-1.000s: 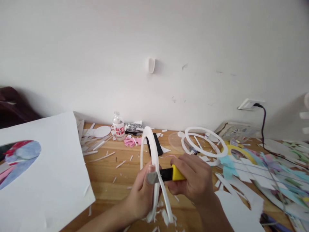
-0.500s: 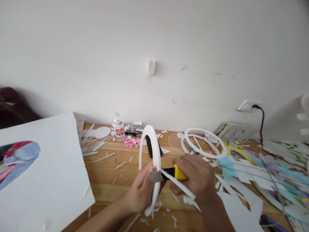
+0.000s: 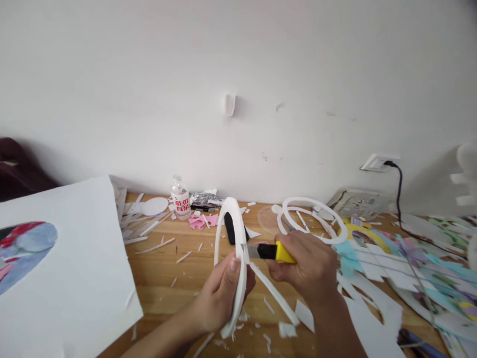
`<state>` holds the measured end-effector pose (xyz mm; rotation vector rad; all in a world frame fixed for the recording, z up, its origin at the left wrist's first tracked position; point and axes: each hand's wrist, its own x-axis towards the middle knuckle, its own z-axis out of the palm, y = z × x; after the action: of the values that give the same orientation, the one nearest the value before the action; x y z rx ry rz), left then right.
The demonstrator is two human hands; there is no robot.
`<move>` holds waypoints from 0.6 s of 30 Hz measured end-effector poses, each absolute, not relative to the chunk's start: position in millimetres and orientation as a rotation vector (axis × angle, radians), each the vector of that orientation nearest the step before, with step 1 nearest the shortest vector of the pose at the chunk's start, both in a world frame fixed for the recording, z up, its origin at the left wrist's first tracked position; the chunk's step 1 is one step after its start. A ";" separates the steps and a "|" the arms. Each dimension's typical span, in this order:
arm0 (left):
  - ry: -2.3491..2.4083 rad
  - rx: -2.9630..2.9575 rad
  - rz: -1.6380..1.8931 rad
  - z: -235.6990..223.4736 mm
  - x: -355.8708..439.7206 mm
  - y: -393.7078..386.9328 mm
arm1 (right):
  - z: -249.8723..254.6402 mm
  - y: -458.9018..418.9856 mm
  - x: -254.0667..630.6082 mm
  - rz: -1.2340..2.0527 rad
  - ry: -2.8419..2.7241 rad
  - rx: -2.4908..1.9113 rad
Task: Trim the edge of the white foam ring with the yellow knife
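My left hand (image 3: pixel 219 293) grips a white foam-board ring (image 3: pixel 231 219) that stands on edge above the wooden table (image 3: pixel 167 268), thumb pressed on its rim. In my right hand (image 3: pixel 311 268) is a yellow and black utility knife (image 3: pixel 274 251), with its blade touching the ring's rim just above my left thumb. A thin white strip (image 3: pixel 274 293) peels off the ring and hangs down to the right, under the knife.
A large white board (image 3: pixel 70 268) with an oval cut-out lies at the left. Behind are a small bottle (image 3: pixel 180 197), pink scraps (image 3: pixel 203 220), a black object (image 3: pixel 231 231) and white rings (image 3: pixel 313 221). Coloured paper cut-outs (image 3: pixel 417 268) cover the right. White offcuts litter the table.
The knife has moved up along the ring's rim, away from my left thumb. The shaved strip has swung free to the right and grown longer. More scraps lie below.
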<state>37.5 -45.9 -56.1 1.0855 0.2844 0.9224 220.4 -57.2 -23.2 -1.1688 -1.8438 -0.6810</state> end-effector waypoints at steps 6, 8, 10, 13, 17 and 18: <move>0.289 1.140 0.860 -61.2 36.1 -49.0 | -21.9 -58.2 221.8 -0.609 -1.836 -1.177; 0.295 1.178 0.844 -67.4 34.3 -50.0 | -23.7 -57.1 230.6 -0.623 -1.817 -1.200; 0.319 1.213 0.844 -72.6 32.8 -50.1 | -25.6 -57.0 240.1 -0.602 -1.796 -1.203; 0.316 1.199 0.902 -74.0 31.4 -46.6 | -25.6 -61.2 247.6 -0.546 -1.691 -1.248; 0.307 1.144 1.049 -61.3 28.9 -30.1 | -17.6 -72.0 238.9 -0.474 -1.824 -1.064; 0.332 1.131 1.085 -56.1 27.6 -24.4 | -15.2 -74.0 234.1 -0.393 -1.980 -0.994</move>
<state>27.6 -24.4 -56.1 1.1312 0.3317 1.0848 234.1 -74.0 -15.2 -0.9937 -1.9804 -0.3928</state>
